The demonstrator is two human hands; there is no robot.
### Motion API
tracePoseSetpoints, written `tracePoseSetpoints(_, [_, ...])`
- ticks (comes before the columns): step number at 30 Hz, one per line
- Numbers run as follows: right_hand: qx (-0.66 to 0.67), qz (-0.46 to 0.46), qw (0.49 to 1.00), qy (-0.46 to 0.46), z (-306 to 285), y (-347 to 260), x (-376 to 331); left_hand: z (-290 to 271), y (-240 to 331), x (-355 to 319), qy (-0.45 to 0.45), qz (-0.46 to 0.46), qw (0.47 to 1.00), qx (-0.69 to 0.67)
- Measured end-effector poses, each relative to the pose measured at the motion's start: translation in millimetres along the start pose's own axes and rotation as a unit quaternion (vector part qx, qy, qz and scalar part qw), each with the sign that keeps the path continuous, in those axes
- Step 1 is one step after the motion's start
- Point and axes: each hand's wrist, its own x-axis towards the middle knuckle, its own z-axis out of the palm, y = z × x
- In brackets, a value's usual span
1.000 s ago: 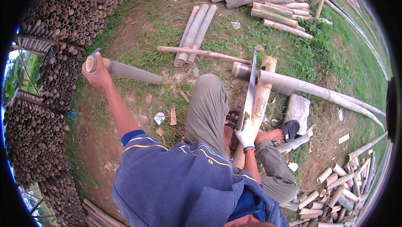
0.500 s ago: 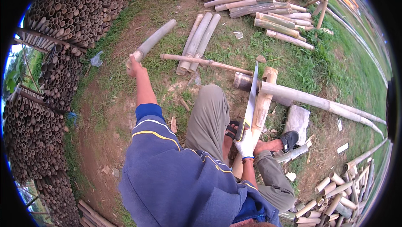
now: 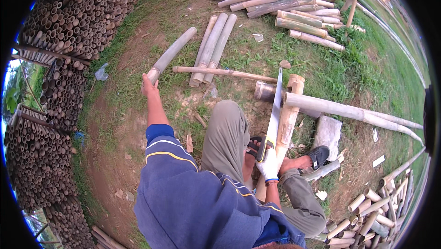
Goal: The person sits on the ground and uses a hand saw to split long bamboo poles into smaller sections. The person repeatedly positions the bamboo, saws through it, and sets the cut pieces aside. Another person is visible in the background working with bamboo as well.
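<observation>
My left hand point(image 3: 149, 83) is stretched out to the left and grips the near end of a cut bamboo piece point(image 3: 172, 52), whose far end points away over the grass. My right hand point(image 3: 268, 167), in a white glove, holds the handle of a hand saw point(image 3: 274, 111) with its blade standing upright. The blade rests beside an upright bamboo post point(image 3: 289, 116). A long bamboo pole point(image 3: 349, 110) lies across that post and runs off to the right. My knee point(image 3: 227, 129) and sandalled foot point(image 3: 312, 159) sit close under the saw.
A tall stack of bamboo ends point(image 3: 59, 42) fills the left side. Three cut lengths point(image 3: 213, 47) lie side by side ahead, with more poles point(image 3: 275, 5) beyond. A grey stone block point(image 3: 328, 132) lies to the right. Short offcuts point(image 3: 372, 217) are piled at lower right.
My left hand has swung the cut bamboo piece from low at the left up and forward, toward the three lengths lying ahead. The right hand and saw stayed in place.
</observation>
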Motion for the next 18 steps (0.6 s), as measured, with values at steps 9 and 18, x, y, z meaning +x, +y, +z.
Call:
tracePoseSetpoints(9, [-0.057,-0.011,0.998,0.017,-21,-22,-2,89,-48,-38,0.1,0.037,0.953,0.285])
tracePoseSetpoints(18, [0.022,-0.017,1.0,0.001,-8,-24,0,98,-158,-81,-0.317,0.297,0.64,0.634])
